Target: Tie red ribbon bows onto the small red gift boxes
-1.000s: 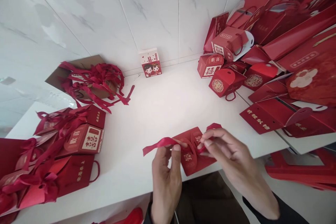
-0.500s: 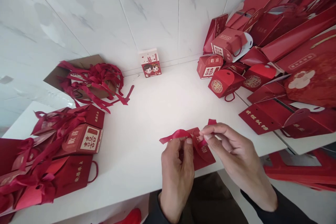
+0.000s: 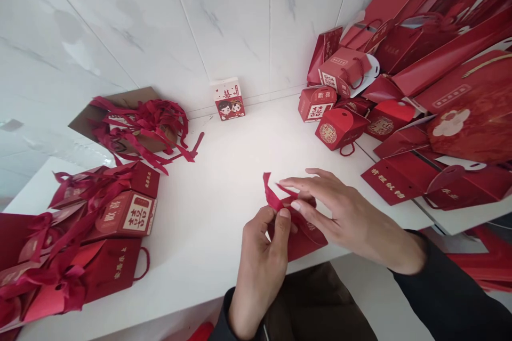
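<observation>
A red ribbon (image 3: 272, 198) is being worked over a small red gift box (image 3: 302, 242) at the table's front edge. My left hand (image 3: 264, 250) pinches the ribbon between thumb and forefinger just above the box, and one ribbon end sticks up from that pinch. From the other side, my right hand (image 3: 348, 216) has its thumb and bent fingers at another stretch of the same ribbon, with the forefinger reaching over it. Both hands hide much of the box's top and the ribbon's crossing. Gold lettering shows on the box's right part.
Ribbon-tied red boxes (image 3: 120, 218) crowd the table's left. Behind them, a brown carton (image 3: 84, 120) spills loose red ribbons (image 3: 148, 122). A small printed box (image 3: 230, 101) stands by the tiled wall. Red boxes and bags (image 3: 400, 176) are piled at right on the white table (image 3: 192, 256).
My right hand has moved left over the box, close to my left hand. The ribbon end that lay leftward now points upward. My left hand still pinches the ribbon.
</observation>
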{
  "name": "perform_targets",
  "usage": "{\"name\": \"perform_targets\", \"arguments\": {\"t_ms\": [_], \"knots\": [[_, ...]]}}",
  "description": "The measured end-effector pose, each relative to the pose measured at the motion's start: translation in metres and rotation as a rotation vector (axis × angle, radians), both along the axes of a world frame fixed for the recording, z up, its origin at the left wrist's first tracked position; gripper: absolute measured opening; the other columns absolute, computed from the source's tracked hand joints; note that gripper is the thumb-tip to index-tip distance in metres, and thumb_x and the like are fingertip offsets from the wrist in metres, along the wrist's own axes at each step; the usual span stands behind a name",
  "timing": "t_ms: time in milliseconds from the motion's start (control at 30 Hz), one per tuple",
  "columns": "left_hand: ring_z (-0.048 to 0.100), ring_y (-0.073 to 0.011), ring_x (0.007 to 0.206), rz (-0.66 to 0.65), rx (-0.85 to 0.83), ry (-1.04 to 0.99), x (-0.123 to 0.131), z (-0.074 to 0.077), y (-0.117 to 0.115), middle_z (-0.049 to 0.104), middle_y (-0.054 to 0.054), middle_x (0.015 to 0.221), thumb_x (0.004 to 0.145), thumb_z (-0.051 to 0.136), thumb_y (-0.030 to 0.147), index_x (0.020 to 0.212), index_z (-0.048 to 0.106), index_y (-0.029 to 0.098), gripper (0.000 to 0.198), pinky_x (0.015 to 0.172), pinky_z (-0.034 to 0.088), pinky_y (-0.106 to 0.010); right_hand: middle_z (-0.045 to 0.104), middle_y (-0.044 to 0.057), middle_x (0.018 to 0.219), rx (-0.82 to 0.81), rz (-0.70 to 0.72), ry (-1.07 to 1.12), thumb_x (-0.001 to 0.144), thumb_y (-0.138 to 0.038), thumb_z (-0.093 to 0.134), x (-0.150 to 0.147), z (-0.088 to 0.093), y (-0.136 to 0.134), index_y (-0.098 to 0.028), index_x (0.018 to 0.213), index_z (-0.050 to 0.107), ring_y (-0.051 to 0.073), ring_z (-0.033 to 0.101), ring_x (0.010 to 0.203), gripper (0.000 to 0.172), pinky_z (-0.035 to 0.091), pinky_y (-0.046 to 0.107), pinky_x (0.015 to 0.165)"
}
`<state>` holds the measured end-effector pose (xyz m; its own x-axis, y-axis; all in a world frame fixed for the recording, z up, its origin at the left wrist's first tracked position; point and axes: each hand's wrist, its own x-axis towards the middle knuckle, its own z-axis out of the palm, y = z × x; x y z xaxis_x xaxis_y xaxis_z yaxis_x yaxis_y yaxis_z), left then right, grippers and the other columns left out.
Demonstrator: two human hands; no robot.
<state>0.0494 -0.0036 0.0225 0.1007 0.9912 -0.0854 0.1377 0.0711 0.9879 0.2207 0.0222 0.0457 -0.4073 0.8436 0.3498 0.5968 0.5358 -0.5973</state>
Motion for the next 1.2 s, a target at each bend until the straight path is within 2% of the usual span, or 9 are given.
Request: {"name": "perform_targets", "arguments": {"t_ms": [100, 167, 233, 300, 467, 600, 733, 1000, 1200], "knots": [[0.059, -0.0162, 0.068, -0.033, -0.038, -0.065, -0.002, 0.001, 0.001, 0.072, -0.005, 0.081, 0.100, 0.053, 0.050, 0.084, 0.073, 0.019, 0.040, 0.068, 0.049, -0.029, 0.075, 0.002, 0.094, -0.156, -0.114, 0.063, 0.105, -0.038, 0.050, 0.007, 0.008, -0.006, -0.030, 0.126, 0.064, 0.019, 0.069, 0.076, 0.027, 0.057, 0.033, 0.074], [0.063, -0.0175, 0.074, -0.051, -0.042, -0.115, -0.003, 0.002, 0.002, 0.074, -0.006, 0.090, 0.099, 0.055, 0.047, 0.094, 0.076, 0.020, 0.035, 0.075, 0.051, -0.031, 0.063, -0.003, 0.066, -0.332, -0.172, 0.103, 0.104, -0.047, 0.050, 0.010, 0.014, -0.011, -0.029, 0.115, 0.067, 0.014, 0.054, 0.052, 0.026, 0.045, 0.026, 0.049], [0.064, -0.0186, 0.082, -0.067, -0.040, -0.170, -0.005, 0.002, 0.003, 0.075, -0.006, 0.097, 0.098, 0.058, 0.042, 0.100, 0.076, 0.021, 0.028, 0.081, 0.051, -0.032, 0.050, -0.007, 0.055, -0.473, -0.168, 0.094, 0.101, -0.053, 0.052, 0.011, 0.017, -0.015, -0.029, 0.103, 0.068, 0.012, 0.041, 0.045, 0.029, 0.032, 0.025, 0.041], [0.064, -0.0189, 0.087, -0.082, -0.042, -0.211, -0.008, 0.003, 0.003, 0.075, -0.006, 0.098, 0.096, 0.063, 0.038, 0.097, 0.076, 0.021, 0.021, 0.084, 0.051, -0.032, 0.054, -0.006, 0.059, -0.553, -0.128, 0.070, 0.101, -0.053, 0.054, 0.011, 0.016, -0.015, -0.028, 0.098, 0.069, 0.012, 0.040, 0.046, 0.029, 0.031, 0.024, 0.042], [0.063, -0.0184, 0.082, -0.047, -0.047, -0.184, -0.009, 0.001, 0.002, 0.070, -0.002, 0.081, 0.087, 0.071, 0.024, 0.084, 0.070, 0.020, 0.005, 0.077, 0.051, -0.030, 0.075, 0.000, 0.091, -0.553, -0.030, 0.135, 0.104, -0.039, 0.051, 0.005, 0.006, -0.012, -0.029, 0.106, 0.073, 0.016, 0.064, 0.068, 0.024, 0.045, 0.026, 0.055], [0.058, -0.0147, 0.073, 0.054, 0.181, 0.052, -0.002, -0.010, 0.000, 0.065, 0.001, 0.077, 0.086, 0.060, 0.009, 0.082, 0.067, 0.021, 0.014, 0.067, 0.047, -0.026, 0.078, 0.001, 0.095, -0.581, -0.006, 0.204, 0.105, -0.036, 0.049, -0.001, 0.003, -0.009, -0.031, 0.121, 0.072, 0.019, 0.070, 0.075, 0.029, 0.053, 0.028, 0.064], [0.058, -0.0124, 0.074, 0.155, 0.411, 0.176, 0.003, -0.021, -0.001, 0.068, 0.002, 0.086, 0.090, 0.061, 0.009, 0.090, 0.070, 0.025, 0.019, 0.065, 0.046, -0.022, 0.077, 0.001, 0.097, -0.639, 0.040, 0.277, 0.101, -0.033, 0.055, -0.002, 0.000, -0.006, -0.028, 0.111, 0.075, 0.020, 0.070, 0.082, 0.022, 0.056, 0.029, 0.071], [0.062, -0.0125, 0.085, 0.236, 0.513, 0.163, 0.002, -0.033, -0.002, 0.066, 0.001, 0.092, 0.091, 0.062, 0.004, 0.091, 0.068, 0.025, 0.022, 0.069, 0.049, -0.022, 0.063, -0.004, 0.079, -0.726, -0.039, 0.314, 0.100, -0.038, 0.058, 0.001, -0.004, -0.005, -0.025, 0.094, 0.066, 0.013, 0.051, 0.060, 0.016, 0.040, 0.023, 0.053], [0.063, -0.0119, 0.083, 0.234, 0.527, 0.109, 0.003, -0.030, -0.003, 0.066, 0.000, 0.092, 0.092, 0.063, 0.007, 0.093, 0.071, 0.026, 0.021, 0.067, 0.049, -0.020, 0.071, -0.002, 0.090, -0.702, 0.000, 0.297, 0.100, -0.034, 0.057, -0.002, -0.004, -0.005, -0.025, 0.097, 0.069, 0.014, 0.058, 0.070, 0.016, 0.044, 0.025, 0.061]]}}
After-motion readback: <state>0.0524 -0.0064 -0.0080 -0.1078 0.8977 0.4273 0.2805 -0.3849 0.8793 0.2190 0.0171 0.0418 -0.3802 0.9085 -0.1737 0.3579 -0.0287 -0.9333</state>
